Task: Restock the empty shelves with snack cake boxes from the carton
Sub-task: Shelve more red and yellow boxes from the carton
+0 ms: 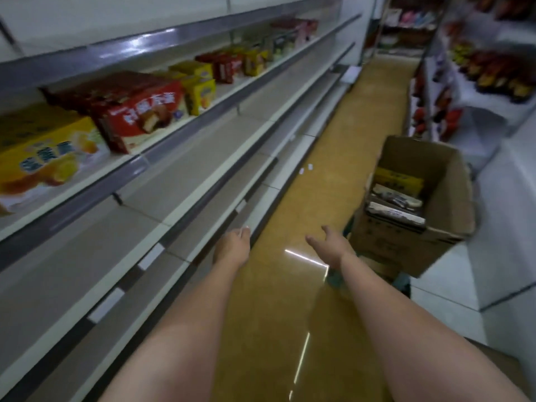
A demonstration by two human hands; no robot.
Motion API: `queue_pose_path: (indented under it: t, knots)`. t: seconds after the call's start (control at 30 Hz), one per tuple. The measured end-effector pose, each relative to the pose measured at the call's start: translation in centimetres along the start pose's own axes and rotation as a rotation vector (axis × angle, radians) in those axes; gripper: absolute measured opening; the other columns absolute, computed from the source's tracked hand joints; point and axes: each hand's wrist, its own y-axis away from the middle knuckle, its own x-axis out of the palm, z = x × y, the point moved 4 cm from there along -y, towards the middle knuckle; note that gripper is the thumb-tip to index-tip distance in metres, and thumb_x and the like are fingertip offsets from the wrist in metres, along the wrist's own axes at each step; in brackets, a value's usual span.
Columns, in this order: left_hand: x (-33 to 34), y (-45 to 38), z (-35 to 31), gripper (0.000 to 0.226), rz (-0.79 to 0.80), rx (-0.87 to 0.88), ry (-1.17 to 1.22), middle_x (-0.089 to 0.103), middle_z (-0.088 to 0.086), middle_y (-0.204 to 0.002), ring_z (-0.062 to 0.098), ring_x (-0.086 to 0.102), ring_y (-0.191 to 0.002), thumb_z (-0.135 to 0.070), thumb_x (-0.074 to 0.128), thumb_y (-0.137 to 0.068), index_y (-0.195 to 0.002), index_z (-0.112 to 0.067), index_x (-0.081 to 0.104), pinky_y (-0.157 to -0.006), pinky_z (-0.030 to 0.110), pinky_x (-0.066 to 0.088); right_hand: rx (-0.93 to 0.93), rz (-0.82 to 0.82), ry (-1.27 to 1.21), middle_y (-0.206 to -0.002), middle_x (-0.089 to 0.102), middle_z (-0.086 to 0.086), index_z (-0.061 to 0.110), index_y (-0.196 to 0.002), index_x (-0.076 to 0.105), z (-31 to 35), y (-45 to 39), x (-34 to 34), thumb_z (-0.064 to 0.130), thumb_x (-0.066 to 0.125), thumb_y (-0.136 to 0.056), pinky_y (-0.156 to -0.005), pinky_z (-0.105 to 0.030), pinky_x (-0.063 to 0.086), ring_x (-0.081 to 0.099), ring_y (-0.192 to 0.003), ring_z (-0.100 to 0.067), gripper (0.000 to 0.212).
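Both hands empty, fingers loose: left hand (pixel 233 247) left of the cardboard carton (pixel 417 204), right hand (pixel 329 245) beside it. Rectangular glossy snack cake boxes (pixel 394 195) lie inside.

Single head view, high, tilted down along aisle; shelves (pixel 179 181) beyond left fingertips, carton (pixel 441 181) beyond right fingertips.

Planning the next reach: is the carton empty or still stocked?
Still stocked: the open carton shows several boxes inside.
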Motion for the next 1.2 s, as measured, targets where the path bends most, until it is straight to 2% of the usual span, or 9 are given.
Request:
queue_pose_path:
  t: [0.13,0.33,0.43,0.6,0.8,0.97,1.1,1.2]
  knots:
    - [6.3,-0.9,-7.3,0.059,0.059,0.076,-0.026,0.063,0.016,-0.116,0.033,0.058,-0.104,-0.049,0.026,-0.1,-0.119,-0.006,0.06,-0.089,0.041,0.048,0.094,-0.111,-0.019,-0.148,0.039,-0.008,0.02,-0.148,0.029,-6.1,-2.0,-7.0,0.05,0.051,-0.091,-0.106,-0.046,0.039,0.039,-0.134,-0.03,0.068]
    - [15.1,-1.1,-18.0,0.056,0.122,0.186,-0.06,0.061,0.013,-0.123,0.031,0.057,-0.111,-0.049,0.028,-0.1,-0.126,-0.011,0.058,-0.095,0.041,0.046,0.181,-0.154,-0.03,-0.15,0.037,-0.007,0.02,-0.148,0.027,-15.1,-5.0,-17.0,0.051,0.049,-0.092,-0.107,-0.048,0.037,0.036,-0.135,-0.031,0.068]
    - [19.3,-1.0,-22.5,0.054,0.154,0.164,-0.074,0.057,0.01,-0.131,0.029,0.054,-0.118,-0.049,0.029,-0.1,-0.135,-0.015,0.051,-0.097,0.04,0.045,0.211,-0.2,-0.045,-0.143,0.044,-0.007,0.02,-0.144,0.034,-19.0,-6.7,-21.6,0.05,0.049,-0.093,-0.105,-0.045,0.04,0.042,-0.13,-0.03,0.061]
    - [25.1,-1.7,-28.0,0.053,0.209,0.222,-0.03,0.056,0.01,-0.131,0.027,0.053,-0.12,-0.046,0.034,-0.1,-0.138,-0.012,0.047,-0.098,0.041,0.045,0.246,-0.267,-0.059,-0.137,0.05,-0.009,0.019,-0.138,0.042,-23.7,-9.0,-27.0,0.047,0.049,-0.094,-0.099,-0.041,0.044,0.048,-0.123,-0.03,0.052]
    - [30.1,-4.5,-32.0,0.053,0.238,0.264,-0.078,0.059,0.011,-0.126,0.026,0.056,-0.115,-0.046,0.031,-0.101,-0.136,-0.01,0.048,-0.091,0.037,0.047,0.269,-0.304,-0.044,-0.145,0.042,-0.009,0.016,-0.144,0.034,-26.6,-13.2,-30.4,0.049,0.049,-0.093,-0.101,-0.043,0.041,0.042,-0.13,-0.031,0.062]
    - [33.9,-9.1,-34.2,0.056,0.29,0.213,-0.011,0.052,0.011,-0.136,0.028,0.05,-0.125,-0.047,0.033,-0.099,-0.141,-0.011,0.043,-0.101,0.046,0.044,0.287,-0.294,-0.071,-0.15,0.035,-0.009,0.017,-0.148,0.027,-27.7,-18.3,-31.6,0.046,0.051,-0.093,-0.104,-0.042,0.04,0.038,-0.135,-0.03,0.066]
    - [36.5,-14.2,-36.3,0.056,0.339,0.147,0.045,0.053,0.011,-0.134,0.031,0.051,-0.121,-0.052,0.032,-0.098,-0.14,-0.016,0.043,-0.1,0.05,0.044,0.315,-0.281,-0.07,-0.152,0.032,-0.009,0.017,-0.149,0.026,-27.6,-23.6,-32.9,0.045,0.052,-0.093,-0.107,-0.043,0.037,0.035,-0.137,-0.03,0.068]
    - [37.6,-18.0,-38.5,0.058,0.312,0.131,-0.022,0.052,0.01,-0.136,0.03,0.05,-0.123,-0.054,0.031,-0.097,-0.139,-0.017,0.045,-0.102,0.048,0.042,0.308,-0.261,-0.065,-0.153,0.031,-0.009,0.015,-0.149,0.025,-26.8,-28.0,-34.5,0.044,0.052,-0.094,-0.109,-0.043,0.034,0.032,-0.139,-0.03,0.068]
